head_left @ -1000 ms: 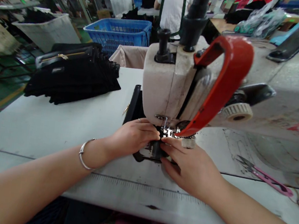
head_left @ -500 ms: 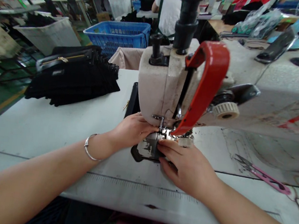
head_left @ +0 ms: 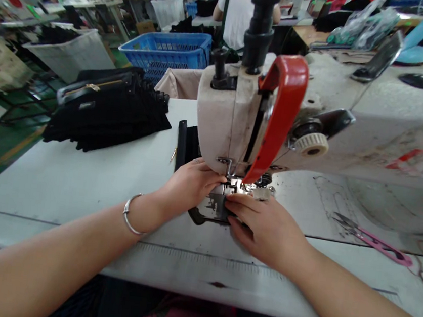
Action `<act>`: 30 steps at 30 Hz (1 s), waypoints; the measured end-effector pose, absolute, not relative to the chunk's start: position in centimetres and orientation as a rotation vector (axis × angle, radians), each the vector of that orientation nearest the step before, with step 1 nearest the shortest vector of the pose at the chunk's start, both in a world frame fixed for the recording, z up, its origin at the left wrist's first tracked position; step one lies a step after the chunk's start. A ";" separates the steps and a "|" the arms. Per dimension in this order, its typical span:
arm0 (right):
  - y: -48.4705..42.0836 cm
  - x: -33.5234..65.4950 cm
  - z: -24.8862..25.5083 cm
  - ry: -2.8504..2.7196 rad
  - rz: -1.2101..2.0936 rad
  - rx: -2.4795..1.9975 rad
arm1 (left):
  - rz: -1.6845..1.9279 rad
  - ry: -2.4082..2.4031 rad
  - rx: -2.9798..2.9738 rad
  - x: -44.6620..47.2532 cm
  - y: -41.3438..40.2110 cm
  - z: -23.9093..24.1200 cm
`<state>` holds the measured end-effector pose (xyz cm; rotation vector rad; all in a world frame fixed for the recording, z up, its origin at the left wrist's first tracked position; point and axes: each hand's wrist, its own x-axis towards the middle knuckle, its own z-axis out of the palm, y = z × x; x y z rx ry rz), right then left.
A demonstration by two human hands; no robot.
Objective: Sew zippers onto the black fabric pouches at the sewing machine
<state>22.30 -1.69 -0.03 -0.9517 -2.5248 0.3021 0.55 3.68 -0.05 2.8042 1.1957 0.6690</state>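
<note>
A white sewing machine (head_left: 216,118) with a red guard (head_left: 283,111) stands in front of me. My left hand (head_left: 189,185) is closed, its fingertips at the left side of the presser foot (head_left: 234,184). A black fabric piece (head_left: 182,142) with a stiff edge lies behind that hand and runs under the machine head; a gold zipper pull (head_left: 174,154) is at its left. On the other side, my right hand (head_left: 265,225) is closed, fingertips pressed down at the front of the metal needle plate (head_left: 209,208). What lies under those fingers is mostly hidden, with something dark showing.
A stack of black fabric pieces (head_left: 106,111) with a zipper on top sits on the left of the white table (head_left: 79,179). Pink-handled thread snips (head_left: 377,242) lie at right. Beyond are a blue crate (head_left: 166,46) and a person in white (head_left: 235,13).
Both hands stay at the needle area, nearly still. The black fabric piece and zipper pull show slightly more to the left. The camera view has shifted slightly.
</note>
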 end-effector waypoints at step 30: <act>-2.7 21.9 0.4 -2.669 0.086 -1.116 | 0.296 1.106 2.762 -0.1 -1.5 1.6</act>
